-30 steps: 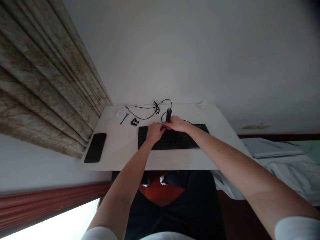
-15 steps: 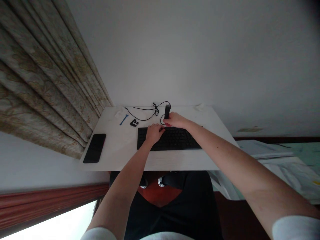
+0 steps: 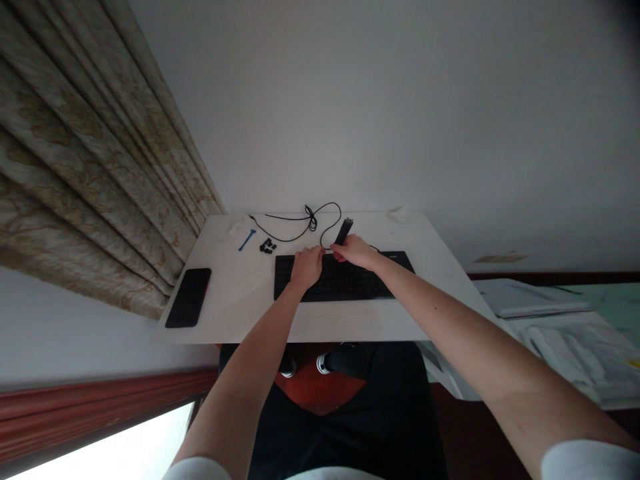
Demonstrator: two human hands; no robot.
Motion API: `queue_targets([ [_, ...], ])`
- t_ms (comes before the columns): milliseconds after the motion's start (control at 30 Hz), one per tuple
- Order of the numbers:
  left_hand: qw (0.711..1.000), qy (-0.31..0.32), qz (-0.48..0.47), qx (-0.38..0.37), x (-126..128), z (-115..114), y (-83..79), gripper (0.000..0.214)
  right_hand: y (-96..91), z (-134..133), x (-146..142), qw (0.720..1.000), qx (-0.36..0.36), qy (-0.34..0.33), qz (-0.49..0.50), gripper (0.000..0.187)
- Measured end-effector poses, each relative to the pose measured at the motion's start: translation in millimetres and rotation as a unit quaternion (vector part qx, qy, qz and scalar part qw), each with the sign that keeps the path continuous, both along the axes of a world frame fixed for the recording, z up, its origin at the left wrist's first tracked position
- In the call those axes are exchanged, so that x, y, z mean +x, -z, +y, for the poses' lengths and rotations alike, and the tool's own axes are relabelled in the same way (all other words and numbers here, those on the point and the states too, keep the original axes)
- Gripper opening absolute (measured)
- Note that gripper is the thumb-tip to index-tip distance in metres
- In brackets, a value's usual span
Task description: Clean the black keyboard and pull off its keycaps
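Note:
A black keyboard (image 3: 357,283) lies lengthwise on the white table. Over its left part is my left hand (image 3: 307,267), fingers bent onto the far edge and closed on it; the thumb side is close to my right fingertips. My right hand (image 3: 353,250) is closed around a slim black tool (image 3: 344,231) with a greyish, bristle-like upper end that leans to the right. Something reddish shows at the right fingers, just above the keys. The tool's lower end is hidden by the hand.
Beyond the keyboard lie a black cable (image 3: 311,217), small black pieces like keycaps (image 3: 268,246) and a blue stick-shaped tool (image 3: 247,240). A dark phone (image 3: 189,297) rests at the table's left edge. A curtain (image 3: 100,153) hangs at left; papers (image 3: 535,300) are at right.
My right hand has moved slightly right and down onto the keyboard, and the black tool has tilted from upright to the right. My left fingers have shifted a little at the far edge.

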State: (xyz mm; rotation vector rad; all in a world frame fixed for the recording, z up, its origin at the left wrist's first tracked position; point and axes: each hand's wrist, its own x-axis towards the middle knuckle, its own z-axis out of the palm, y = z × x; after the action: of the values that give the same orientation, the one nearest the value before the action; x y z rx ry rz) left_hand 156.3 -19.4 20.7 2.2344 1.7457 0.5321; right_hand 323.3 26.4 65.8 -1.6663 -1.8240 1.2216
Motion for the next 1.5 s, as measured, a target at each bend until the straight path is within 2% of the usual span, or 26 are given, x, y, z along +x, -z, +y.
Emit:
queue_targets([
  [167, 1.000, -0.002, 0.004, 0.010, 0.2, 0.8, 1.7, 0.034, 7.6, 0.7, -5.8, 0.999, -0.027, 0.021, 0.037, 0.018],
  [600, 1.000, 0.010, 0.014, 0.019, 0.5, -0.2, 1.4, 0.023, 8.7, 1.7, -13.1, 1.000, -0.006, 0.005, -0.013, 0.016],
  [733, 1.000, 0.011, 0.016, 0.016, 0.6, 0.1, 0.9, 0.021, 3.7, 7.1, -12.4, 0.999, -0.015, -0.050, -0.016, 0.014],
  [867, 1.000, 0.010, 0.023, 0.017, 0.2, 0.2, 1.7, 0.022, -5.5, 9.0, -14.3, 0.990, 0.014, -0.115, -0.085, 0.018],
  [1100, 0.999, 0.012, 0.021, 0.020, 0.1, 0.5, 2.3, 0.023, -13.0, 2.2, -18.1, 0.986, 0.039, -0.103, -0.127, 0.022],
  [1500, 0.999, 0.015, 0.038, 0.012, 1.1, -1.6, 0.7, 0.024, -10.0, -2.4, -15.2, 0.987, 0.050, -0.107, -0.107, 0.025],
])
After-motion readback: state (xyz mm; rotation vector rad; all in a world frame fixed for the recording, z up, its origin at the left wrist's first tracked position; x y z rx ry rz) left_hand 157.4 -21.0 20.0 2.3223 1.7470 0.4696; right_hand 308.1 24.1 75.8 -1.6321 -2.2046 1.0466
